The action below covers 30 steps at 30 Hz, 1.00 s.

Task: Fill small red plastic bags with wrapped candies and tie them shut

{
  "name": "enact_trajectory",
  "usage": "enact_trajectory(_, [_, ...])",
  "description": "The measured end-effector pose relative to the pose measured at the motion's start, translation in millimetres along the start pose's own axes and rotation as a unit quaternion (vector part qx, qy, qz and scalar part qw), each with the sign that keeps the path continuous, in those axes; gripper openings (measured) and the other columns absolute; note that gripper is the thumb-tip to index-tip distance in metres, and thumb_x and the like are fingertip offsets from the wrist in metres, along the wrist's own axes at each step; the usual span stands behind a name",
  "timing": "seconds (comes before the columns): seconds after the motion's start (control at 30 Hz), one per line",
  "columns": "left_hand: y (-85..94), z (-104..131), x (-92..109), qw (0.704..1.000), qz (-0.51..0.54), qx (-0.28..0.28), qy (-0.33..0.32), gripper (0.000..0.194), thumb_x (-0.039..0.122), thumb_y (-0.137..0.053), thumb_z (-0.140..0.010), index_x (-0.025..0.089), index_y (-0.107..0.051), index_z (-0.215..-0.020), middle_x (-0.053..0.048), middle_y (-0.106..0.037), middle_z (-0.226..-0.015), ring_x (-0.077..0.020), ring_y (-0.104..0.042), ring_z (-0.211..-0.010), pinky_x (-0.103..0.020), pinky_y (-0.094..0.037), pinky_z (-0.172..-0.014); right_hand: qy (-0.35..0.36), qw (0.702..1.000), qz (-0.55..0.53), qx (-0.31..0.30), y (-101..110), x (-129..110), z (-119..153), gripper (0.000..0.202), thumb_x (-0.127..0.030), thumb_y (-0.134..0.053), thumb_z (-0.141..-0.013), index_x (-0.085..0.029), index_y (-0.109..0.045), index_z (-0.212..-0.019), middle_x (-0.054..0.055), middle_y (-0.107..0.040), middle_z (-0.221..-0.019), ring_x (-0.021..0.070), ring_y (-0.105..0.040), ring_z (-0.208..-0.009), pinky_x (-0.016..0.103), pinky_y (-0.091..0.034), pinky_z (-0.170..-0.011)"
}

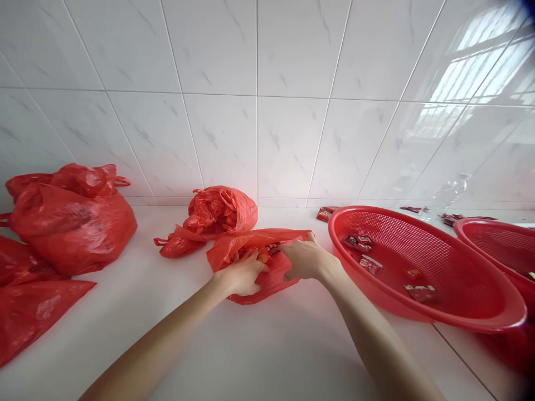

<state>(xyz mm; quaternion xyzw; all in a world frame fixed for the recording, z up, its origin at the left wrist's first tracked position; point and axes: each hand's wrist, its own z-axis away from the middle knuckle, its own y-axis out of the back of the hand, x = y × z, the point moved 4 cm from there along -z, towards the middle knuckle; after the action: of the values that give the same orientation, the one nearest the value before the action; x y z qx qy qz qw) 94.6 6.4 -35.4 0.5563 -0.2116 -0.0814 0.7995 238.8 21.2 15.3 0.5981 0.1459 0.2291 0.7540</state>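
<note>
A red plastic bag [284,270] lies on the white counter with its mouth spread towards me. Small red and orange snack packets [264,255] show inside it. My left hand [243,274] reaches into the mouth from the left, fingers apart against the packets; some fingertips are hidden. On the right, my right hand [304,259] reaches over the bag's edge with its thumb apart from the fingers. A dark red packet [273,247] is close to its fingertips, which are partly hidden.
Behind the bag sit a stuffed red bag [225,209] and a small knotted bag [180,242]. Full red bags [75,223] stand at left. To the right, a red perforated basket [418,239] holds several packets; another basket [493,239], loose packets [325,214] and a clear bottle [449,195] are nearby.
</note>
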Motion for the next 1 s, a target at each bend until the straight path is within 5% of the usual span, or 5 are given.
enact_trajectory(0.3, [-8.3, -7, -2, 0.999, -0.021, 0.021, -0.024, 0.023, 0.025, -0.058, -0.074, 0.026, -0.069, -0.094, -0.011, -0.058, -0.117, -0.036, -0.046, -0.126, -0.056, -0.039, -0.1, 0.059, 0.998, -0.018, -0.001, 0, -19, 6, 0.012, -0.028, -0.063, -0.076, -0.02, -0.06, -0.084, 0.002, -0.065, -0.076, 0.0222, -0.063, -0.081, 0.045, -0.035, -0.099])
enact_trajectory(0.47, [-11.5, -4, -1, 0.999, -0.003, 0.039, -0.002, 0.04, 0.029, -0.06, -0.075, 0.023, -0.062, -0.114, -0.013, -0.053, -0.133, -0.0338, -0.047, -0.128, -0.052, -0.042, -0.102, 0.082, 0.996, -0.041, -0.021, -8, -34, 6, 0.033, -0.031, -0.067, -0.077, -0.017, -0.064, -0.107, 0.009, -0.07, -0.092, 0.0281, -0.065, -0.097, 0.053, -0.027, -0.108])
enact_trajectory(0.7, [-14.2, 18, -5, 0.997, -0.046, 0.069, -0.006, 0.045, 0.03, -0.057, -0.081, 0.029, -0.062, -0.126, -0.011, -0.025, -0.159, -0.038, -0.011, -0.15, -0.061, -0.026, -0.112, 0.092, 0.994, -0.017, 0.059, -17, -21, 25, 0.024, -0.028, -0.064, -0.081, -0.019, -0.064, -0.103, 0.008, -0.071, -0.093, 0.0263, -0.064, -0.097, 0.053, -0.028, -0.109])
enact_trajectory(0.87, [-10.4, 49, -4, 0.994, -0.05, 0.092, 0.043, 0.049, 0.022, -0.055, -0.078, 0.026, -0.062, -0.127, -0.015, -0.041, -0.148, -0.0386, -0.054, -0.123, -0.046, -0.052, -0.087, 0.07, 0.994, 0.005, 0.087, -25, 2, 49, 0.02, -0.03, -0.064, -0.083, -0.017, -0.065, -0.098, 0.012, -0.068, -0.104, 0.0292, -0.058, -0.109, 0.043, -0.038, -0.1])
enact_trajectory(1.0, [-10.5, 67, -5, 0.99, -0.055, 0.121, 0.04, 0.035, 0.02, -0.052, -0.079, 0.022, -0.069, -0.11, -0.014, -0.062, -0.122, -0.0317, -0.065, -0.098, -0.038, -0.052, -0.072, 0.071, 0.996, -0.005, 0.05, -37, 7, 62, 0.019, -0.029, -0.063, -0.083, -0.017, -0.065, -0.098, 0.011, -0.069, -0.1, 0.0275, -0.061, -0.104, 0.039, -0.04, -0.097])
